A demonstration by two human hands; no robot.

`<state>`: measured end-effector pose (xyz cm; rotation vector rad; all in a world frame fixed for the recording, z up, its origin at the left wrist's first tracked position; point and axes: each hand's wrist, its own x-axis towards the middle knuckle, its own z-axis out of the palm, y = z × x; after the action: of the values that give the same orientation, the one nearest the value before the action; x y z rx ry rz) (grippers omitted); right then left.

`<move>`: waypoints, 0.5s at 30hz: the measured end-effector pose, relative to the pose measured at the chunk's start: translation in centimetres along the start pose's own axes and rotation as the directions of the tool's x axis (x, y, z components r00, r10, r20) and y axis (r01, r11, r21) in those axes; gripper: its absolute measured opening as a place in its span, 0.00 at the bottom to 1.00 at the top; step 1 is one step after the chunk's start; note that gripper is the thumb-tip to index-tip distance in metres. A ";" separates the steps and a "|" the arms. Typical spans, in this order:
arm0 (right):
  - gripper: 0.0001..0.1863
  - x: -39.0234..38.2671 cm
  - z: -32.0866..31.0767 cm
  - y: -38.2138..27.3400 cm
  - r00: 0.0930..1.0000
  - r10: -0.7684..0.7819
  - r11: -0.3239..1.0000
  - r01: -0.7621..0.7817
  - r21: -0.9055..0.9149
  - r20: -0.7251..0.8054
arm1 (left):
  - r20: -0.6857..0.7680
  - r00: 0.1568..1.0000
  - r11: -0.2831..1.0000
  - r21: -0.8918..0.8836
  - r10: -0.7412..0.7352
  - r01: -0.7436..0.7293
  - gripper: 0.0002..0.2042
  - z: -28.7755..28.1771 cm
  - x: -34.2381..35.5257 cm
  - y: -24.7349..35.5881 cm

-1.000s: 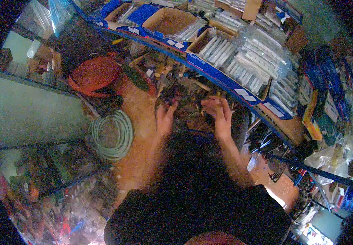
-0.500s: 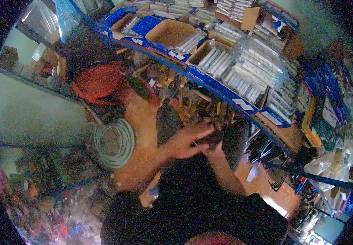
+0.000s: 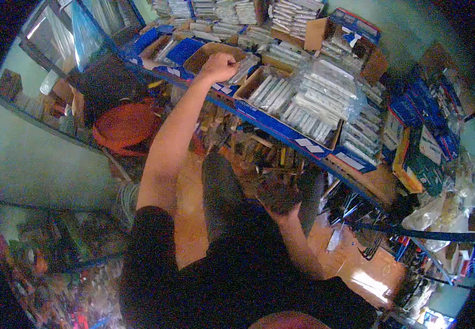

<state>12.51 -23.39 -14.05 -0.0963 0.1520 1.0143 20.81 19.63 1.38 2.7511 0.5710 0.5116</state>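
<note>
My left hand [image 3: 221, 67] is stretched out over an open blue-edged cardboard box [image 3: 198, 59] on the shelf. Its fingers are curled closed beside some clear-wrapped packets [image 3: 244, 70] in that box. What they pinch, if anything, is hidden. Low in front of my lap, my right hand [image 3: 288, 212] holds a dark, blocky thing [image 3: 277, 193] from below. That thing is too dim for me to tell its kind.
More boxes of white wrapped packets [image 3: 317, 90] line the blue-edged shelf [image 3: 273, 130]. An orange-red basin [image 3: 126, 127] stands at left, with a coiled pale hose [image 3: 129, 202] nearer me. Under the shelf lies a jumble of tools [image 3: 273, 153].
My left hand has left the right hand at my lap and reached up and forward to the open box. The right hand stays low with the dark thing. The view has shifted slightly.
</note>
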 end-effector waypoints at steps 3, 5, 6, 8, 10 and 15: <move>0.32 -0.1 -0.2 -1.0 0.999 0.032 0.991 -0.036 -0.129 -0.026 | -0.092 0.993 0.990 -0.127 -0.068 0.056 0.18 -1.3 -0.3 -0.4; 0.31 -0.5 1.7 -0.7 0.999 0.022 0.983 -0.028 -0.180 -0.036 | -0.220 0.964 0.968 -0.234 -0.146 0.094 0.17 -2.6 -1.5 -0.8; 0.31 -0.3 2.7 -0.5 0.999 0.001 0.976 -0.011 -0.216 -0.048 | -0.326 0.919 0.936 -0.334 -0.221 0.106 0.17 -3.9 -2.4 -0.5; 0.31 -0.1 2.5 -1.7 0.997 0.024 0.982 -0.038 -0.186 -0.077 | -0.200 0.901 0.675 -0.726 -0.385 0.127 0.12 -6.3 -4.1 0.0; 0.31 -0.1 2.7 -1.9 0.992 0.059 0.987 -0.075 -0.143 -0.111 | -0.069 0.884 0.076 -0.996 -0.463 -0.038 0.16 -7.2 -5.9 -0.5; 0.34 1.1 12.0 -0.2 0.961 0.047 0.993 -0.016 -0.115 0.273 | -0.037 0.975 -0.465 -0.874 -0.220 -0.138 0.28 -7.4 -15.0 4.1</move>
<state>14.29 -20.75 -2.45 -0.0534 -0.1589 1.0578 6.34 11.06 5.20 0.6984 0.0047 0.7375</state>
